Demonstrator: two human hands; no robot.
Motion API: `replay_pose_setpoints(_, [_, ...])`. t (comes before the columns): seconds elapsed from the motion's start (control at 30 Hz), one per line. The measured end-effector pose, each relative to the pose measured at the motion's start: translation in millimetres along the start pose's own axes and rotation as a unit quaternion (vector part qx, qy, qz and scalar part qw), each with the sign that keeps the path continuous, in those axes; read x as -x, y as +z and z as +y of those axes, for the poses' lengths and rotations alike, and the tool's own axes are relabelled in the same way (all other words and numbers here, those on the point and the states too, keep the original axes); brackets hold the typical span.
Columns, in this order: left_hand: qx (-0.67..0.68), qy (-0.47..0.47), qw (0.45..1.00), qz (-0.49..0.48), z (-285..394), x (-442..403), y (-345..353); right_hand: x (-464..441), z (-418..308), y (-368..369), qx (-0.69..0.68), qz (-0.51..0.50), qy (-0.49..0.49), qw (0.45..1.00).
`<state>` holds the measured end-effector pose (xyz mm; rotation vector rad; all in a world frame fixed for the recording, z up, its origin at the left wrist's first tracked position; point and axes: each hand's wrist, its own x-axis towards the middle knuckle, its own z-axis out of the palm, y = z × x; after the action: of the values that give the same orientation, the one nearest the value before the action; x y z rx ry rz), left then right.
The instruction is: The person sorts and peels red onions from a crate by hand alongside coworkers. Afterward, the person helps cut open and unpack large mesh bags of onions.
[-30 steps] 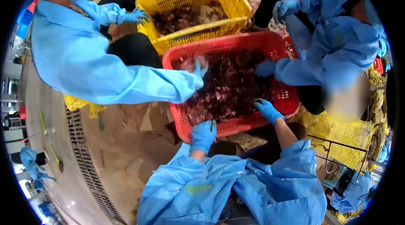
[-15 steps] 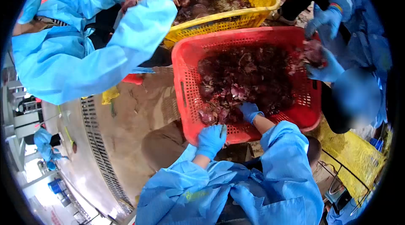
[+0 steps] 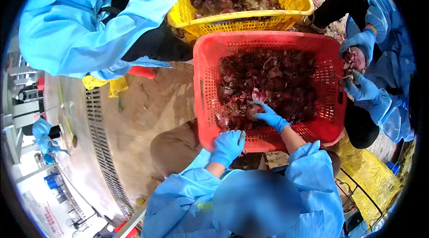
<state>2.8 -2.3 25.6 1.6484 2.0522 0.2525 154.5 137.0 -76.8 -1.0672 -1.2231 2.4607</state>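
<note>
Before me stands a red plastic crate with perforated sides, holding many dark red onions and loose skins. My right hand, in a blue glove, reaches inside, its fingers closed around a red onion on top of the heap. My left hand, also blue-gloved, is closed at the crate's near left rim; whatever its fingers hold, if anything, is hidden. Close to that hand, a paler onion lies in the crate's corner.
A yellow crate with onions stands behind the red one. A co-worker in blue sits at left. Another co-worker's gloved hands hold an onion at right. A floor drain grate runs along the left; yellow mesh lies at right.
My right hand has risen slightly out of the heap and now grips an onion. At right, the co-worker's onion has moved away from the red crate. The view has shifted slightly.
</note>
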Motion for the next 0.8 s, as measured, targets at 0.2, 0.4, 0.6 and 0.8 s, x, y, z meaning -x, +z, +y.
replay_pose_setpoints(0.2, [0.001,0.008,1.0,0.02,-7.0,1.4,10.6,28.1,-32.1,28.3,-0.169,-0.05,-0.069,0.982])
replay_pose_setpoints(0.4, [0.001,0.035,0.998,0.057,-11.8,4.7,14.0,48.9,-42.6,52.3,-0.48,-0.083,-0.013,0.873])
replay_pose_setpoints(0.6, [-0.011,-0.003,0.998,0.062,-12.0,3.5,16.9,55.1,-46.6,76.5,-0.48,0.062,-0.135,0.865])
replay_pose_setpoints(0.8, [0.0,-0.047,0.999,0.019,-1.4,4.2,-3.0,90.8,-78.6,101.9,-0.204,0.151,-0.261,0.931])
